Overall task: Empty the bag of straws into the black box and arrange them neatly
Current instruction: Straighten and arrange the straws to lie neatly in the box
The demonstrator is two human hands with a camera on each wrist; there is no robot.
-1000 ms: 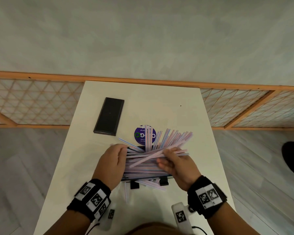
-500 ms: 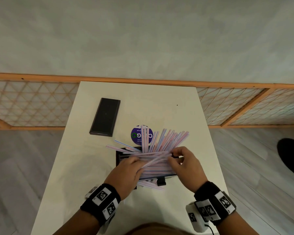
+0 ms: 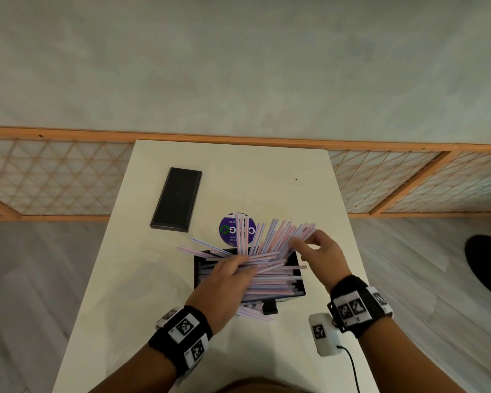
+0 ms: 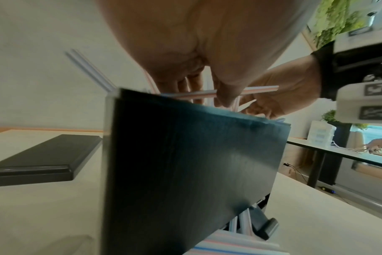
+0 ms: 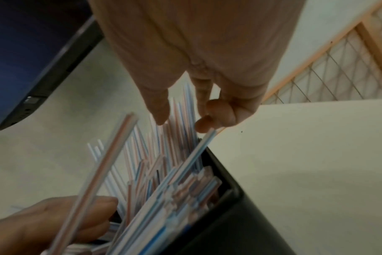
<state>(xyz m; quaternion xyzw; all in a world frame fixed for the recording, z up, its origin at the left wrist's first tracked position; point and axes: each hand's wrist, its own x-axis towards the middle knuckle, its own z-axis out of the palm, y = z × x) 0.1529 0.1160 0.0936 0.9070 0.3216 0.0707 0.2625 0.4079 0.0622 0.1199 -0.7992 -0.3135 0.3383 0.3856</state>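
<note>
The black box (image 3: 196, 272) (image 4: 185, 172) (image 5: 229, 224) stands mid-table, packed with pink- and blue-striped straws (image 3: 275, 280) (image 5: 175, 186). Many lie crosswise, and a fan of them (image 3: 281, 234) leans out over the far rim. My left hand (image 3: 244, 265) (image 4: 203, 96) reaches down into the box and pinches a straw between thumb and fingers. My right hand (image 3: 304, 245) (image 5: 181, 120) hovers at the far right corner, fingers loose, touching the tips of the leaning straws. A few straws (image 3: 255, 312) lie on the table at the box's near side.
A flat black lid (image 3: 177, 204) (image 4: 44, 158) lies at the far left of the white table (image 3: 267, 180). A purple round label (image 3: 230, 229) shows behind the box, partly covered by straws. A wooden lattice rail (image 3: 54, 177) runs past the table's far edge.
My left hand moved from the box's left end to over its middle, onto the straws. My right hand let go of the bundle and went up to the leaning straws at the far right.
</note>
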